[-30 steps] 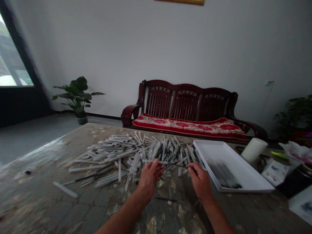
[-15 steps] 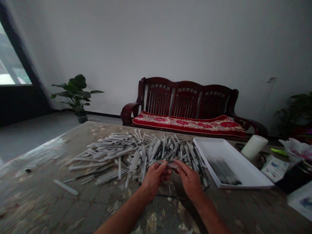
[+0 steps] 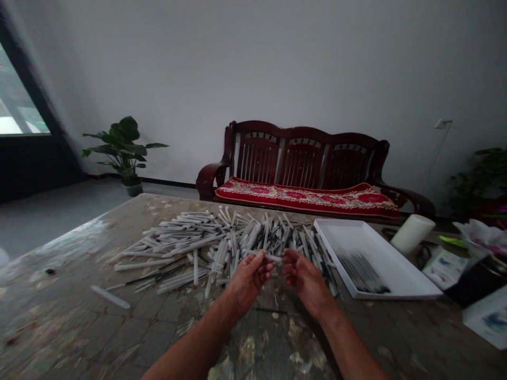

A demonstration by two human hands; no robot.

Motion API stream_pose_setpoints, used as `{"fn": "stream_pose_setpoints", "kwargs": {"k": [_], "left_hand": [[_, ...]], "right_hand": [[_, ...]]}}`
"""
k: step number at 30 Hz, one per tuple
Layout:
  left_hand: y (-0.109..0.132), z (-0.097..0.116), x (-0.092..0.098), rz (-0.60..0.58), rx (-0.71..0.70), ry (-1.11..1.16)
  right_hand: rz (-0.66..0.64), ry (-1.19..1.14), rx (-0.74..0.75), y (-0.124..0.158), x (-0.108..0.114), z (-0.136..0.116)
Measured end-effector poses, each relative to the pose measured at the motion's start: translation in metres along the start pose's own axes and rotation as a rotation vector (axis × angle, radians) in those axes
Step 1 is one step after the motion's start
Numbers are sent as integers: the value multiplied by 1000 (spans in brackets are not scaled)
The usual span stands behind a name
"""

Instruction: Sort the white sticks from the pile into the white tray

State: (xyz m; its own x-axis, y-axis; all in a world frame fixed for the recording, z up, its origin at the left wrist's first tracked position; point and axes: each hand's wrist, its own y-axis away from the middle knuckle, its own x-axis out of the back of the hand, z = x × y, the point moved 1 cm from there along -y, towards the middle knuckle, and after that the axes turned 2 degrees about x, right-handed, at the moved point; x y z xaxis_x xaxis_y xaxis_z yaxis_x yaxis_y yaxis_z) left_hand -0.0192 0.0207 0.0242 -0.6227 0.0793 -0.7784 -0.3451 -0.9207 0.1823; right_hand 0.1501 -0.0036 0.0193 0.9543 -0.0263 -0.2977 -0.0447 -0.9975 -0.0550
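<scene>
A large heap of thin white tubes and dark brushes [image 3: 222, 240] lies spread over the worn table [image 3: 99, 316]. My left hand [image 3: 247, 279] and my right hand [image 3: 304, 278] hover close together just in front of the heap. Between their pinched fingertips they hold one white-sleeved brush [image 3: 273, 258], lying crosswise. A white tray [image 3: 400, 277] to the right of my right hand holds several dark brushes [image 3: 362, 272] laid side by side.
A white cylinder [image 3: 412, 234] stands beyond the tray. Papers and boxes [image 3: 485, 316] crowd the table's right end. One loose white tube [image 3: 110, 296] and a dark stick [image 3: 269, 310] lie apart near me. A wooden bench with a red cushion [image 3: 304, 198] and a potted plant [image 3: 124, 150] stand behind.
My hands have drawn together: a second ago the right hand was pulling a thin dark brush away to the right; now both pinch a white-sleeved brush between them.
</scene>
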Motion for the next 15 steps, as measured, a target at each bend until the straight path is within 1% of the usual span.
{"fn": "stream_pose_setpoints", "kwargs": {"k": [2, 3, 4, 6, 7, 9, 11, 13, 15], "left_hand": [[-4, 7, 2, 82, -86, 53], [-5, 10, 3, 115, -116, 69], [-7, 13, 4, 143, -138, 80], [-9, 16, 6, 190, -165, 90], [-10, 16, 7, 209, -170, 88], [-11, 16, 8, 240, -173, 77], [-11, 16, 9, 258, -177, 65], [-11, 16, 9, 267, -181, 60], [-11, 17, 9, 274, -179, 58]], "right_hand": [[132, 266, 113, -3, 5, 2], [158, 439, 173, -4, 6, 3], [147, 616, 225, -3, 5, 4], [52, 911, 293, -1, 0, 6], [-1, 1019, 310, 1, -4, 7], [-79, 1179, 336, 3, -15, 8], [-130, 1292, 362, 5, -25, 8], [-178, 1369, 380, 6, -32, 10], [-197, 1414, 388, 7, -35, 11]]}}
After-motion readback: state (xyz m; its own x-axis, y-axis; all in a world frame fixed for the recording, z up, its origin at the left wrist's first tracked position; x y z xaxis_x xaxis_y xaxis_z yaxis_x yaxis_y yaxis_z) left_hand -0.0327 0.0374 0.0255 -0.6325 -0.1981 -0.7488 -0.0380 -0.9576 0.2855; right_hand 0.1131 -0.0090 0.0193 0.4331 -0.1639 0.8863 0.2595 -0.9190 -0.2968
